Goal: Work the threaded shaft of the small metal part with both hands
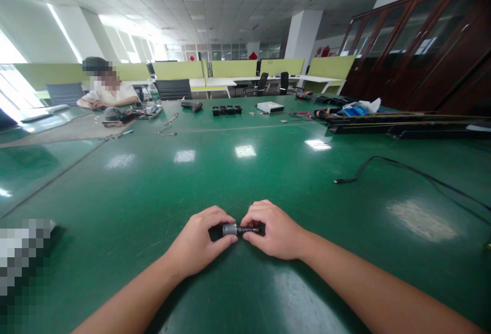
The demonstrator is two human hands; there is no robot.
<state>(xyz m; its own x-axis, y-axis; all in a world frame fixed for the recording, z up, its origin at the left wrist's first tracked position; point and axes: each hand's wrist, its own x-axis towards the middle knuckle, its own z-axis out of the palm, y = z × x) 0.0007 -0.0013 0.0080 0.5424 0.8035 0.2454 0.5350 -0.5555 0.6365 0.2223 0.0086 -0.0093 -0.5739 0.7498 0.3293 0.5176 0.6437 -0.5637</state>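
Note:
Low in the middle of the view, a small motor (230, 229) lies sideways just over the green table (215, 180). Its body is a silver cylinder, and a dark spiral shaft (245, 230) sticks out to the right. My left hand (203, 234) pinches the silver body between thumb and fingers. Thumb and forefinger of my right hand (274, 230) close round the spiral shaft, partly covering it. Whether the motor touches the tabletop I cannot tell.
A black flat cable (406, 164) runs in from the right. Farther back are a power drill (192, 106), a black tray (226, 110), a white box (270, 107) and black rails (360, 123). Another person (109, 88) sits at the far left. A blurred object (23, 252) is near left.

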